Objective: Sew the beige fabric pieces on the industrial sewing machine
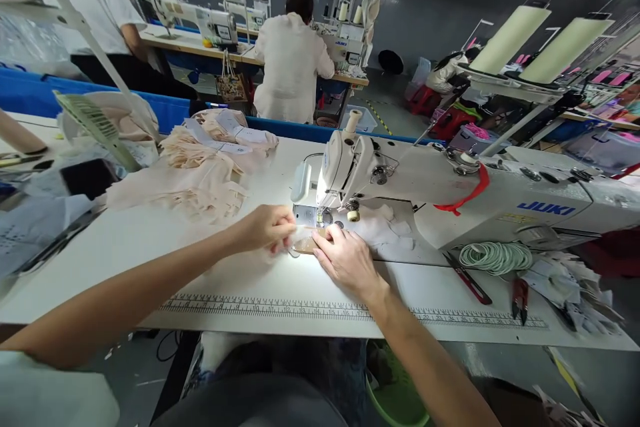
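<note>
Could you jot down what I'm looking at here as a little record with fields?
Place: sewing workshop, other people at machines behind
Machine: white JUKI sewing machine on a white table
Left hand: closed on a small beige fabric piece by the needle
Right hand: flat, pressing the same piece
Nearby: pile of beige fabric, coil of pale green cord, red snips

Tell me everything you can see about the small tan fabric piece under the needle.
The small tan fabric piece is a flat, light tan scrap lying on the white sewing table at the foot of the Juki sewing machine. The left hand pinches its left edge; the right hand presses it flat. Most of it is hidden by fingers.
</note>
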Tool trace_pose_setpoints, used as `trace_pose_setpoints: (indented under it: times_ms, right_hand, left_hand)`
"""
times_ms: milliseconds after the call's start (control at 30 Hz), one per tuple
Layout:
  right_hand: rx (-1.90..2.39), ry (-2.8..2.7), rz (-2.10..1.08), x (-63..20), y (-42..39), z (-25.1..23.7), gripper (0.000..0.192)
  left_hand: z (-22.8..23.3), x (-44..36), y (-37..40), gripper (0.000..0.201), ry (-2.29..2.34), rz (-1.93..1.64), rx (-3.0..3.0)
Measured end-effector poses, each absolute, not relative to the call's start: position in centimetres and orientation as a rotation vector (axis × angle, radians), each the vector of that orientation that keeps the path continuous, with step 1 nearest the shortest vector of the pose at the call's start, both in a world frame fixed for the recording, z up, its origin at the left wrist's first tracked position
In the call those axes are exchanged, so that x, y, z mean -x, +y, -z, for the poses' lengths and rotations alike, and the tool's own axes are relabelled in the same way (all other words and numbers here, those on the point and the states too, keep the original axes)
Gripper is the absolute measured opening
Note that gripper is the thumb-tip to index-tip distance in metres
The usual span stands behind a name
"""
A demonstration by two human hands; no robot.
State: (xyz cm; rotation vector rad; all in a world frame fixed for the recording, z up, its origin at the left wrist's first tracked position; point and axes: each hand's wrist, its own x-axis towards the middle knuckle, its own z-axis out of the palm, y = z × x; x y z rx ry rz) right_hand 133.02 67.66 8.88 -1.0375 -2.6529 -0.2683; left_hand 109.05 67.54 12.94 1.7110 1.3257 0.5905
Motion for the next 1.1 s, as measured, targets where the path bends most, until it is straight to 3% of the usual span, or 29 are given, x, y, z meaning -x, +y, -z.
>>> trace_pose_setpoints:
  times_ms: [167, 533, 933, 1100]
  right_hand:
    - [1.049, -2.653, 0.311, -132.9, 67.4, -8.9, 0.032]
    - [1.135, -2.604, 0.155, -133.8, 67.7, -9.0, 0.029]
    - [1.134, -2.638, 0.165, -133.7, 67.8, -9.1, 0.034]
    - [1.083, -2.692, 0.232, -133.4, 67.9, -8.9, 0.031]
  left_hand:
    - [-11.8, -113.0, 68.7, 0.019, 1.378, -0.605, -1.739]
    - [-10.8, -112.8, 69.7, 0.008, 1.412, -0.444, -1.782]
    - [-10.5, -112.7, 70.3, 0.01, 1.453, -0.45, -1.863]
    - [-11.2, -113.0, 69.8, 0.011, 1.67, -0.306, -2.165]
